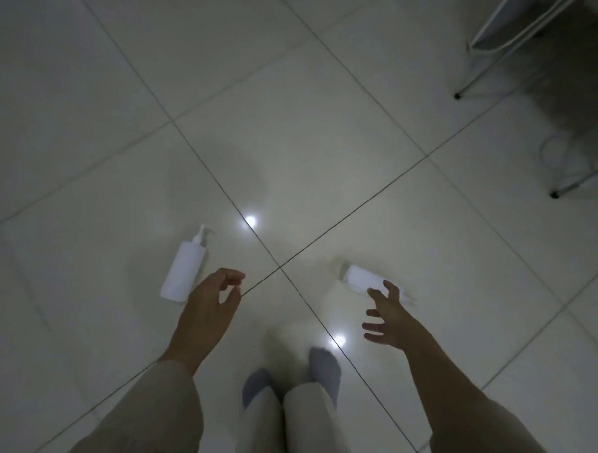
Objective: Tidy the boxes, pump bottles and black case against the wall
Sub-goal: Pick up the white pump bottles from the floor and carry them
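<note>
On the tiled floor two white pump bottles lie flat; the left bottle points its pump away and slightly right, the right bottle lies crosswise, partly hidden. Left hand hovers beside its bottle, fingers loosely curled, holding nothing; right hand hovers with fingers spread.

Landmark = tile-joint cross on floor. Pump bottle lies left of it, second bottle right, feet near side, rack legs far right.
</note>
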The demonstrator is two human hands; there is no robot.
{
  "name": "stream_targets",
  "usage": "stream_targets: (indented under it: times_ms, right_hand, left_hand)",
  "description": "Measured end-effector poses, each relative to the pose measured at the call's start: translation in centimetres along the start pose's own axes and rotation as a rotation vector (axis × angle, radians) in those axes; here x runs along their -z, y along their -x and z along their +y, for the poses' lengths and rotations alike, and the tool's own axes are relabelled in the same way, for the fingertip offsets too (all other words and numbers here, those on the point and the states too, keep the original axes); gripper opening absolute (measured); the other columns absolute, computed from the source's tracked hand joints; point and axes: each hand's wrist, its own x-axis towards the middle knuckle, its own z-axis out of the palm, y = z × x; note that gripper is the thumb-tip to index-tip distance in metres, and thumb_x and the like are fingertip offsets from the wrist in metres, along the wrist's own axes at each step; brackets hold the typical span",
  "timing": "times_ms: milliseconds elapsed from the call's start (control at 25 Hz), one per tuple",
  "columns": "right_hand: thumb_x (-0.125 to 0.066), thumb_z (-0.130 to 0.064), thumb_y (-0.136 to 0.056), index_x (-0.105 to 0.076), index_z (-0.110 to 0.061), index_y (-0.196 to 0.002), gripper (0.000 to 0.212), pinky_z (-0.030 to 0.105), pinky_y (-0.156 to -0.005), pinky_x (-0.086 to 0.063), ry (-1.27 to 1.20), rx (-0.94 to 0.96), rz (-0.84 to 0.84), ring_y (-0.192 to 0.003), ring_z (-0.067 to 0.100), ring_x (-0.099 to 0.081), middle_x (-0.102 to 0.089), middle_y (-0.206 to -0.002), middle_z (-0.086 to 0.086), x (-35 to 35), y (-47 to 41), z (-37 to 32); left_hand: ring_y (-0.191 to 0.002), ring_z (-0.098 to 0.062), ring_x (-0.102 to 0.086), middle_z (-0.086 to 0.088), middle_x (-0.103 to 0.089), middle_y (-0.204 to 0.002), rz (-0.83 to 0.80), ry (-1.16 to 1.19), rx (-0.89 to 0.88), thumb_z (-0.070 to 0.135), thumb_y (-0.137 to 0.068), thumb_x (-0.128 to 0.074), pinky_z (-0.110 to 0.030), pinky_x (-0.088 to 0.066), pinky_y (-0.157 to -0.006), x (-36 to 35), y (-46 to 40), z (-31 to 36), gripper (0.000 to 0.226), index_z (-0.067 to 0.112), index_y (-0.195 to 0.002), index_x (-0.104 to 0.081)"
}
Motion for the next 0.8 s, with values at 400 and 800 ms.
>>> stream_targets:
  times_ms: [400, 800]
  right_hand:
    - [-0.045, -0.043, -0.092, -0.007, -0.055, -0.136, 0.060, 0.046, -0.068, -0.051, -0.298, 0.071, 0.297, -0.111, 0.042, -0.046, -0.006, -0.150, 0.019, -5.6, -20.4, 2.4]
    - [-0.055, -0.013, -0.085, -0.041, -0.020, -0.119, 0.037, 0.025, -0.072, -0.041, 0.242, 0.621, 0.473, -0.103, 0.036, -0.040, -0.015, -0.134, 0.025, -11.9, -24.0, 2.6]
  left_hand:
    - [-0.106, -0.018, -0.054, -0.003, -0.062, -0.110, -0.085, -0.083, 0.068, 0.006, -0.089, -0.051, -0.022, -0.034, -0.081, -9.8, -10.6, -17.2, 0.020, 0.020, -0.101, -0.058]
    - [-0.118, -0.034, -0.046, -0.014, -0.055, -0.122, 0.089, -0.284, 0.102, 0.008, -0.081, -0.061, -0.034, -0.034, -0.096, -9.6, -15.8, -23.8, 0.035, 0.012, -0.115, -0.057]
